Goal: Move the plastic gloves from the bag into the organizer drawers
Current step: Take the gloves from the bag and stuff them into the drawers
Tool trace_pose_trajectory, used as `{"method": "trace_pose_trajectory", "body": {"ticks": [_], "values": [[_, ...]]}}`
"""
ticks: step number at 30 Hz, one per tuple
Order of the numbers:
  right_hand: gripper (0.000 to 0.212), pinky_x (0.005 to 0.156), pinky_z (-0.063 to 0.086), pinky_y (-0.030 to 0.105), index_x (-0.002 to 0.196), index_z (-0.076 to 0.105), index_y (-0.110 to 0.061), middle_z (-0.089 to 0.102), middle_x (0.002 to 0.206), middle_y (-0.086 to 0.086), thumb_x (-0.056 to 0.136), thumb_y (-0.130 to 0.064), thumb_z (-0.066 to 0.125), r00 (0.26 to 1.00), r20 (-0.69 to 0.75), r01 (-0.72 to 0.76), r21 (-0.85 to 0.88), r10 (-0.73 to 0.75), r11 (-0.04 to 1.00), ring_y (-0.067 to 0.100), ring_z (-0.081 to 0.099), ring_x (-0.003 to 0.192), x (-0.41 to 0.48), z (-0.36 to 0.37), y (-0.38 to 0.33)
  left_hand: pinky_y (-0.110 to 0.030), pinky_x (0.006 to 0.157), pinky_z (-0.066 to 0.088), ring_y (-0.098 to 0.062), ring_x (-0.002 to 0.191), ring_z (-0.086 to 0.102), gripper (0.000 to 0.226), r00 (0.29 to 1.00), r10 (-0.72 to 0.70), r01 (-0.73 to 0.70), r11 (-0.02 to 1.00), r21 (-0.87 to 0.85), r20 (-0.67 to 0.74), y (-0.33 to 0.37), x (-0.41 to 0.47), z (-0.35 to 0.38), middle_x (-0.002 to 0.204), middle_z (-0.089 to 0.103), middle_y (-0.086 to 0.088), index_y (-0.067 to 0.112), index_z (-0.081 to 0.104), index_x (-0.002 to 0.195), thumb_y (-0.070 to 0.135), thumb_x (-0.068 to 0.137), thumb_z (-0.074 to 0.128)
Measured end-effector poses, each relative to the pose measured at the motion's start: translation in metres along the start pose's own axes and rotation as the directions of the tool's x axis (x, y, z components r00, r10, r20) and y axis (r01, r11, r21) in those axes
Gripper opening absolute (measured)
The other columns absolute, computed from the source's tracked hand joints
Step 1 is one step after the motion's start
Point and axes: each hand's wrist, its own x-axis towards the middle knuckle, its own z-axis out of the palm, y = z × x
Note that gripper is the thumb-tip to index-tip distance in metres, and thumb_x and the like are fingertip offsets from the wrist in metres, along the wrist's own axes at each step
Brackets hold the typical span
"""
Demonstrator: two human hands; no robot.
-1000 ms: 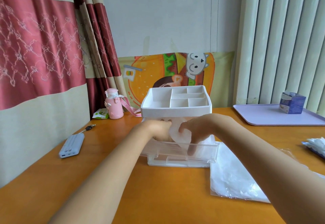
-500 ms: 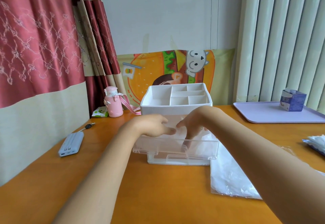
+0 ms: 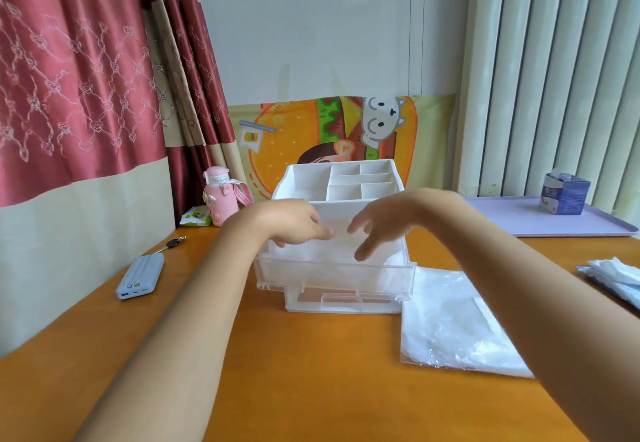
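Orange table (image 3: 311, 355); over drawer (image 3: 332, 278), left hand (image 3: 294, 221), right hand (image 3: 377, 225) slack, maybe touching gloves (image 3: 306, 252).

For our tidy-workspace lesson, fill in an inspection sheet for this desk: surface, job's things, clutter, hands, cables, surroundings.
Surface: orange wooden table, glossy.
Job's things: white organizer; its upper drawer pulled open with gloves inside; bag flat on the table to its right.
Clutter: power bank, keys, pink bottle, green packet at left; purple tray with blue box, white packets at right.
Hands: left hand and right hand over the open drawer, fingers relaxed, gripping nothing.
Cables: nothing seen.
Surroundings: red curtain left, blinds right, burger poster behind.
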Motion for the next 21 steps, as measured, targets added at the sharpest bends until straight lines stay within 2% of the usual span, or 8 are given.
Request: {"method": "trace_pose_trajectory", "body": {"ticks": [2,5,7,9,11,16,18,21], "values": [[0.052,0.104,0.037,0.03,0.136,0.049,-0.031,0.054,0.136,-0.007,0.088,-0.047,0.061,0.991,-0.119,0.081,0.165,-0.062,0.983,0.014,0.051,0.124,-0.025,-0.003,0.008,-0.029,0.083,0.051,-0.014,0.094,0.062,0.034,0.964,0.097,-0.13,0.984,-0.118,-0.247,0.009,-0.006,0.001,0.103,0.067,0.003,0.019,0.07,0.106,0.046,0.093,0.056],[0.022,0.082,0.05,0.023,0.107,0.068,-0.025,0.073,0.1,-0.008,0.09,-0.037,0.061,0.926,-0.376,0.172,0.345,-0.032,0.923,0.005,0.067,0.09,-0.062,0.002,0.028,-0.025,0.068,0.051,-0.008,0.075,0.064,0.022,0.719,0.191,-0.469,0.843,-0.263,-0.669,0.04,-0.023,0.017,0.08,0.069,0.003,0.014,0.07,0.085,0.033,0.092,0.062],[0.027,0.06,0.05,0.02,0.081,0.069,-0.014,0.071,0.066,-0.002,0.091,-0.037,0.059,0.853,-0.514,0.155,0.41,0.088,0.899,0.007,0.066,0.057,-0.08,0.013,0.048,-0.033,0.063,0.055,-0.009,0.061,0.065,0.028,0.623,0.188,-0.629,0.698,-0.342,-0.76,0.062,-0.031,0.036,0.067,0.067,0.0,0.011,0.064,0.072,0.031,0.092,0.062],[0.04,0.045,0.038,0.017,0.063,0.066,-0.015,0.06,0.048,0.004,0.09,-0.044,0.058,0.75,-0.618,0.041,0.402,0.237,0.915,0.013,0.053,0.041,-0.092,0.031,0.073,-0.039,0.059,0.055,-0.014,0.054,0.064,0.034,0.611,0.215,-0.692,0.612,-0.383,-0.762,0.085,-0.033,0.061,0.06,0.064,-0.002,0.013,0.055,0.067,0.035,0.091,0.062],[0.047,0.044,0.031,0.024,0.054,0.062,-0.018,0.052,0.048,0.007,0.089,-0.049,0.056,0.683,-0.639,-0.092,0.405,0.353,0.91,0.016,0.045,0.044,-0.099,0.051,0.099,-0.041,0.057,0.053,-0.018,0.054,0.062,0.033,0.609,0.297,-0.727,0.581,-0.367,-0.736,0.107,-0.033,0.086,0.058,0.06,0.0,0.021,0.047,0.065,0.04,0.09,0.059],[0.043,0.048,0.033,0.027,0.066,0.068,-0.012,0.056,0.05,0.002,0.091,-0.044,0.055,0.714,-0.452,-0.281,0.515,0.535,0.81,0.015,0.049,0.046,-0.111,0.107,0.163,-0.033,0.063,0.05,-0.014,0.064,0.063,0.032,0.726,0.454,-0.671,0.63,-0.391,-0.516,0.158,-0.019,0.145,0.061,0.056,0.009,0.025,0.042,0.069,0.037,0.09,0.063],[0.041,0.05,0.04,0.024,0.067,0.066,-0.01,0.064,0.053,0.001,0.091,-0.043,0.056,0.718,-0.365,-0.316,0.588,0.593,0.744,0.014,0.056,0.046,-0.112,0.13,0.188,-0.033,0.072,0.051,-0.014,0.074,0.062,0.028,0.79,0.46,-0.607,0.68,-0.412,-0.404,0.169,-0.004,0.164,0.071,0.059,0.009,0.022,0.046,0.076,0.038,0.09,0.063],[0.04,0.059,0.045,0.025,0.067,0.063,-0.011,0.068,0.065,0.001,0.09,-0.044,0.059,0.73,-0.254,-0.359,0.648,0.635,0.672,0.017,0.065,0.065,-0.112,0.162,0.22,-0.037,0.084,0.049,-0.015,0.09,0.06,0.025,0.869,0.42,-0.493,0.766,-0.411,-0.26,0.172,0.025,0.188,0.092,0.063,0.003,0.017,0.05,0.087,0.039,0.089,0.063]]}}
